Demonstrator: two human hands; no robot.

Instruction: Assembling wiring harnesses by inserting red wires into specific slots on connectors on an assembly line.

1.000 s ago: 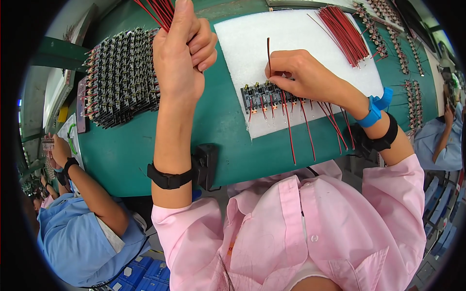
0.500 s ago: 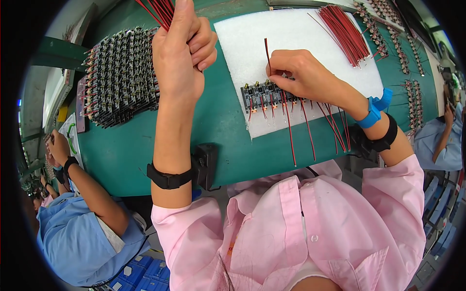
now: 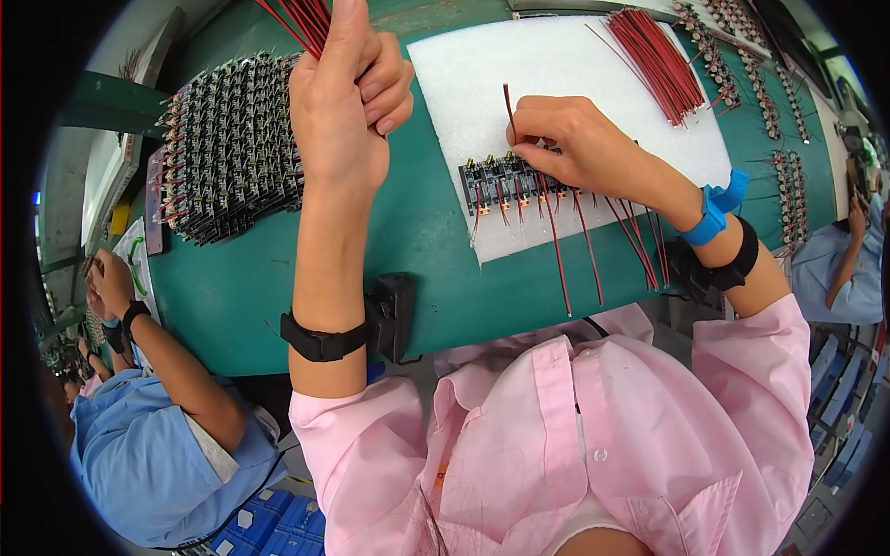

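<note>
Red wires (image 3: 298, 20) stand in a bundle clamped in the left hand (image 3: 345, 102), whose fingers are curled tight around them, raised above the far part of the green table (image 3: 422, 241). One more red wire (image 3: 509, 104) sticks up from the right hand (image 3: 567, 141), pinched between thumb and forefinger, its lower end at the row of small black circuit boards (image 3: 505, 178) that lies on the white foam sheet (image 3: 565, 65) in the middle of the table. The right-hand fingers are pressed together on that wire and rest on the boards. Several red wires already fitted to the boards (image 3: 593, 243) trail from them toward the near edge of the table, some hanging over it.

Loose red wires lie in a heap (image 3: 660, 65) on the far right part of the foam sheet. A big stack of dark circuit boards (image 3: 232, 146) covers the left part of the table, well apart from the foam. Strips of small boards (image 3: 788, 185) run along the right edge.

A black wristband (image 3: 320, 338) sits on the left forearm, a blue strap (image 3: 716, 211) and a black band (image 3: 732, 264) on the right wrist; both sleeves are pink. A black box (image 3: 397, 315) is fixed at the near edge of the table. A co-worker in a blue shirt (image 3: 158, 445) sits beyond the left edge, another in blue (image 3: 839, 269) beyond the right edge
</note>
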